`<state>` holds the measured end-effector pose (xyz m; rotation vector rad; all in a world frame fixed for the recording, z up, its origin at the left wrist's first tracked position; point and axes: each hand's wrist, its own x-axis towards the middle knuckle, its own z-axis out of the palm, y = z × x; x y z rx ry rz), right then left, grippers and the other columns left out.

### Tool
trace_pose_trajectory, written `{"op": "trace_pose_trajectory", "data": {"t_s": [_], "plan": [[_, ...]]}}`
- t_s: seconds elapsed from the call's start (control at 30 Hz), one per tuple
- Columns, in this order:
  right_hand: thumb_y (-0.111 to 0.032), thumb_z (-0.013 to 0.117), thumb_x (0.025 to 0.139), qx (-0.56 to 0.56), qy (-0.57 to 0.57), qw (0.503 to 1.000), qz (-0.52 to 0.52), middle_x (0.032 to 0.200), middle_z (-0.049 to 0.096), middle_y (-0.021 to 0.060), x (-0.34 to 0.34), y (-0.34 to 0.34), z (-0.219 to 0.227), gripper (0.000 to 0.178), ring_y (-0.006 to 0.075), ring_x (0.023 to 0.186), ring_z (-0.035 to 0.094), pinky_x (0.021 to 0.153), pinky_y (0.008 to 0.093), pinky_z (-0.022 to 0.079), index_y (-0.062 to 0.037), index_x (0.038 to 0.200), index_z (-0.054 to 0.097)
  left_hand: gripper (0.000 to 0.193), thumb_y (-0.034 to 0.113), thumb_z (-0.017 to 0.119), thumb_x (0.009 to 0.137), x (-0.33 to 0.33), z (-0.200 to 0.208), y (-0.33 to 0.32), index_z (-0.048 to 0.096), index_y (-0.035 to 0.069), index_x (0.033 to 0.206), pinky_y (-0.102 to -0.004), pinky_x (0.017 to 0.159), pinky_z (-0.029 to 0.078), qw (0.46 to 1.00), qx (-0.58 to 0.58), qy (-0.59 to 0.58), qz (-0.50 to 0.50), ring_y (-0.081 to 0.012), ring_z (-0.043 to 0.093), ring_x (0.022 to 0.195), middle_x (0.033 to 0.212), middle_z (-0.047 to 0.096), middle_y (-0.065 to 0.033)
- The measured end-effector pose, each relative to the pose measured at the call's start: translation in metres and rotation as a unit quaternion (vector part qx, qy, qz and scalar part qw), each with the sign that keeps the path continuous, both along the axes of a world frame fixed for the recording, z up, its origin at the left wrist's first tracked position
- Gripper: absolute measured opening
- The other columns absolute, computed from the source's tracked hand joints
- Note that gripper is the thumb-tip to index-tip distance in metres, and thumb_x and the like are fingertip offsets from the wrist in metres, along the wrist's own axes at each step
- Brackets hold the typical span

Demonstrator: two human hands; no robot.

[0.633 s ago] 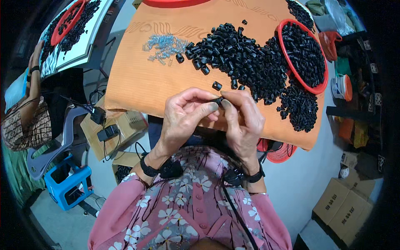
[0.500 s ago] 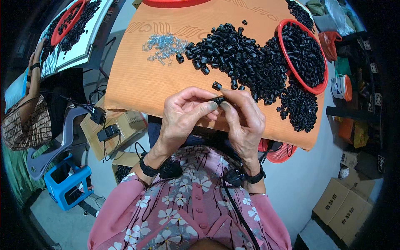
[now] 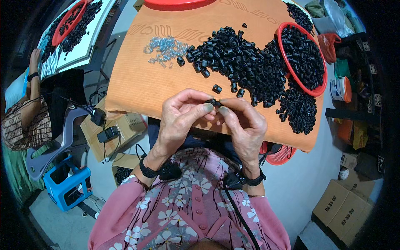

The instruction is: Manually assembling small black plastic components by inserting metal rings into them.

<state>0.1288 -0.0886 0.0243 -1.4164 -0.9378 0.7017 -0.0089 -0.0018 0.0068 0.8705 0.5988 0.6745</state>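
Over the near edge of the table my left hand (image 3: 179, 118) and my right hand (image 3: 246, 123) meet, fingertips pinched. Between them is a small black plastic cord lock (image 3: 213, 102), partly hidden by the fingers. Just beyond the fingertips a loose black barrel piece (image 3: 217, 88) lies on the orange cloth (image 3: 137, 83). A large heap of black barrel pieces (image 3: 233, 52) spreads farther off. To its left sits a small pile of thin metal springs (image 3: 166, 49). Smaller black pieces (image 3: 298, 112) are heaped near the right edge.
A red-rimmed basket (image 3: 280, 46) full of black pieces tilts at the table's right. Another red container (image 3: 179, 5) stands at the far edge. On the left, a co-worker's arm (image 3: 35, 68) reaches to a second table, near a blue stool (image 3: 66, 183) and an open carton (image 3: 112, 139).
Both hands have shifted slightly toward me, and the cord lock sits a little more to the left between the fingertips. My right fingers now stand clear of the loose barrel piece.
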Motion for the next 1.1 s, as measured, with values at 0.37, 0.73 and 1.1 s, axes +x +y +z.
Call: {"op": "trace_pose_trajectory", "data": {"t_s": [0.37, 0.73, 1.1], "plan": [[0.003, 0.066, 0.086, -0.025, 0.153, 0.988, -0.026, 0.089, 0.067, 0.0068, -0.004, -0.003, 0.007, 0.011, 0.0098, 0.073, 0.064, 0.064, 0.0213, 0.054, 0.0066, 0.096, 0.065, 0.020, 0.002, 0.063, 0.090, 0.001, -0.001, 0.000, 0.060, -0.006, 0.108, -0.0264, 0.077, 0.057, 0.999, -0.021, -0.025, -0.003, -0.0165, 0.069, 0.082, 0.095, 0.069, -0.0138], [0.006, 0.068, 0.080, 0.070, -0.078, 0.993, -0.060, 0.088, 0.067, 0.0109, 0.005, 0.003, -0.007, 0.011, 0.0156, 0.077, 0.065, 0.068, 0.0254, 0.052, 0.0047, 0.091, 0.066, 0.020, 0.003, 0.063, 0.090, 0.000, -0.007, 0.000, 0.061, -0.003, 0.109, -0.0270, 0.076, 0.058, 0.999, -0.032, -0.002, -0.024, -0.0157, 0.069, 0.082, 0.095, 0.069, -0.0135], [0.009, 0.068, 0.076, 0.111, -0.209, 0.970, -0.061, 0.086, 0.067, 0.0147, 0.005, 0.008, -0.006, 0.013, 0.0240, 0.077, 0.067, 0.068, 0.0309, 0.053, 0.0041, 0.088, 0.064, 0.020, 0.007, 0.063, 0.092, 0.000, -0.003, 0.000, 0.061, -0.004, 0.108, -0.0242, 0.075, 0.057, 0.999, -0.033, 0.002, -0.034, -0.0141, 0.068, 0.081, 0.092, 0.069, -0.0122]]}}
